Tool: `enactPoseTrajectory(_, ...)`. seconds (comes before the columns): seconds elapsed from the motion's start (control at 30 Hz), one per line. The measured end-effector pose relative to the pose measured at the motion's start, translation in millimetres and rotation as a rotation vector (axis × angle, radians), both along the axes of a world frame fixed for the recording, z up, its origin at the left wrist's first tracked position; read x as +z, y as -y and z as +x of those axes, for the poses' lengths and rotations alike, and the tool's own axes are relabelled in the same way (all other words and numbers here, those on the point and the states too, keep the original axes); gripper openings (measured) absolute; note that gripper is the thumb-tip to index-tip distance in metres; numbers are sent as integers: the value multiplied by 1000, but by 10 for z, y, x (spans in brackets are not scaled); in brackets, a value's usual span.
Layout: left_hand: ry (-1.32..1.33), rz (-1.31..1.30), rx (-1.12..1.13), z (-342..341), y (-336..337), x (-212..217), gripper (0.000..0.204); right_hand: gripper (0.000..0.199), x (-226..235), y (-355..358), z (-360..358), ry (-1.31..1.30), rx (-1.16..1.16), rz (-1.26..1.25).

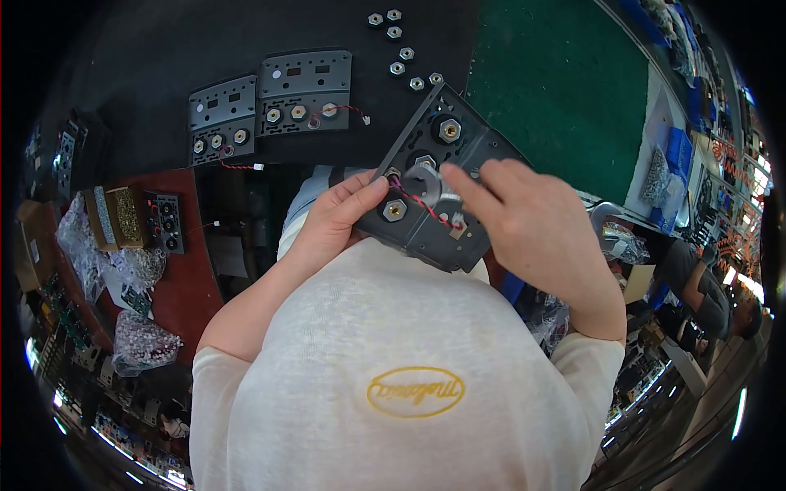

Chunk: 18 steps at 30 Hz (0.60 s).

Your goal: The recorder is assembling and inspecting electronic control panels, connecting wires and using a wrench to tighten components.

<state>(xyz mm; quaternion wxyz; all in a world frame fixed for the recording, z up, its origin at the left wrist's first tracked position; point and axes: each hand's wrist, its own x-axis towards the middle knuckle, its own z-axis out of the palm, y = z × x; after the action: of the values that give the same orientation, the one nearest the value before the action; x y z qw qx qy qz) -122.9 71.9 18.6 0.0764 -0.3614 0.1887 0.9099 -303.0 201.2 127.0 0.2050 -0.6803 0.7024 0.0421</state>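
Note:
A dark metal panel (442, 250) is held tilted in front of my body. My left hand (340, 213) grips its left edge, thumb on top and the other fingers mostly hidden beneath. My right hand (540, 221) is closed on a grey spanner (427, 186), index finger stretched along it. The spanner's head lies around or against the middle threaded fitting, which it partly covers. Two more brass-centred hex nuts, an upper nut (449, 130) and a lower nut (395, 210), sit on the panel. A red-and-dark wire (424, 205) runs across it below the spanner.
Two similar panels, a left panel (223, 119) and a right panel (305, 92), lie on the black table with wires attached. Several loose hex nuts (397, 68) are beyond. A green mat (557, 90) lies right; boxed small parts (127, 214) stand left. Another person (696, 286) is far right.

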Motion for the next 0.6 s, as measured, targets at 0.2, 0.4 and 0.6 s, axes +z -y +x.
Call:
enactPoseTrajectory(0.2, 12, -4, -38, -1, 18, -2, 31, 46, -186, 57, -45, 24, 13, -179)
enactPoseTrajectory(0.4, -29, -7, -33, 79, -6, -97, 27, 41, -69, 45, -86, 45, 98, 3)
enactPoseTrajectory(0.6, -18, 15, 18, 76, -42, -30, 25, 42, -23, 34, -75, 8, 40, -58)
